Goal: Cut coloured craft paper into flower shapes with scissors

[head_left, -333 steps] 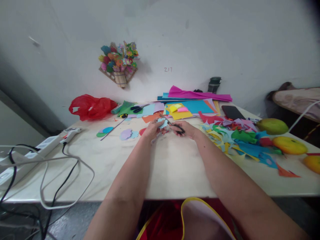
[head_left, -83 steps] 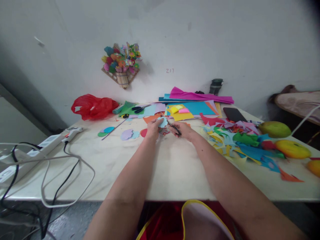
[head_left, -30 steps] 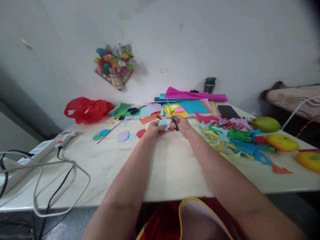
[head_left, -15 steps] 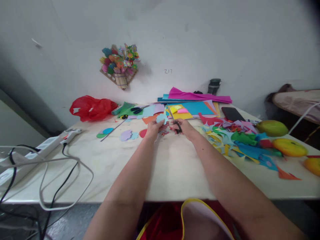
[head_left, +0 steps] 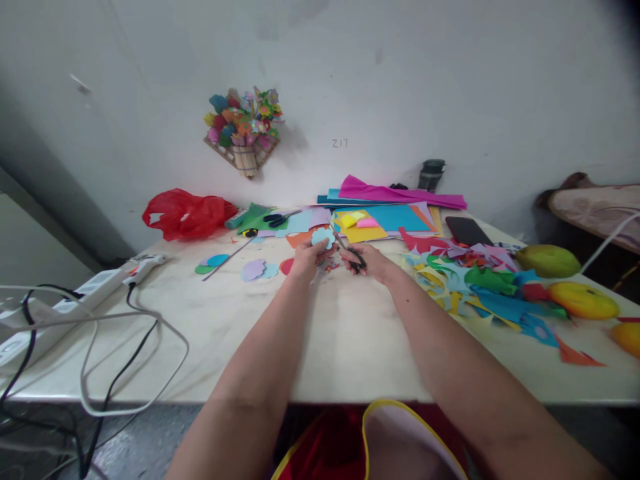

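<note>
The left hand pinches a scalloped light-blue paper cutout over the table, apparently leaving its edge exposed to the scissors that the right hand grips by the handles. Paper scraps lie right, seemingly out of the way.

The right hand partly hides the scissors; 1 fruit is cropped.

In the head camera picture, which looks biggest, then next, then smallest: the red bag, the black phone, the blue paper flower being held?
1. Red bag
2. Black phone
3. Blue paper flower, partly covered
</note>
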